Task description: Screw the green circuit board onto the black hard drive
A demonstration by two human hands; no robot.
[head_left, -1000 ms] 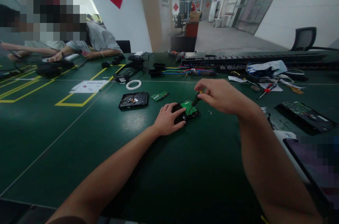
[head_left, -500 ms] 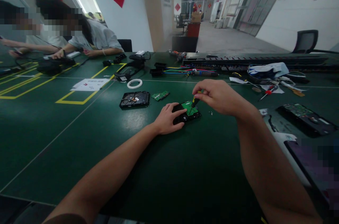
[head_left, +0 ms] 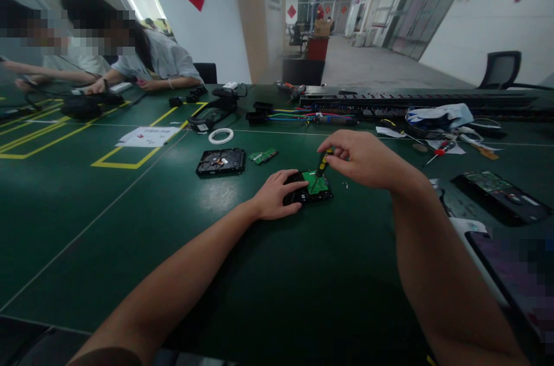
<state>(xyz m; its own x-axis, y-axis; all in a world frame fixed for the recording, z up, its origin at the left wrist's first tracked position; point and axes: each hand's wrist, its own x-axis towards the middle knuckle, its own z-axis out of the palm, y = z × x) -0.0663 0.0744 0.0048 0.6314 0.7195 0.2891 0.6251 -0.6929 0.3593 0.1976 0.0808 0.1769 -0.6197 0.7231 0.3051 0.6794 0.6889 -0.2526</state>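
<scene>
A hard drive (head_left: 325, 196) lies on the green table with its green circuit board (head_left: 319, 183) facing up. My left hand (head_left: 275, 195) grips the drive's left part, thumb at the near edge and fingers spread over the top, one reaching onto the board. In my right hand (head_left: 361, 159) is a black-and-yellow screwdriver (head_left: 321, 168), pinched by its handle. Its shaft slants down and its tip appears to meet the board. Several tiny screws (head_left: 345, 185) lie just right of the drive. A loose green circuit board (head_left: 264, 156) rests beyond my left hand.
Another hard drive (head_left: 220, 162) and a white ring (head_left: 221, 135) lie to the left. On the right are a red-handled screwdriver (head_left: 442, 149), a further drive (head_left: 502, 197) and a phone-like device (head_left: 502, 268). Coloured wires (head_left: 289, 116) run across the back. Two people sit at far left.
The screwdriver handle has turned slightly in my right fingers and stands a little more upright. The drive sits slightly further right in view. My left hand keeps its hold.
</scene>
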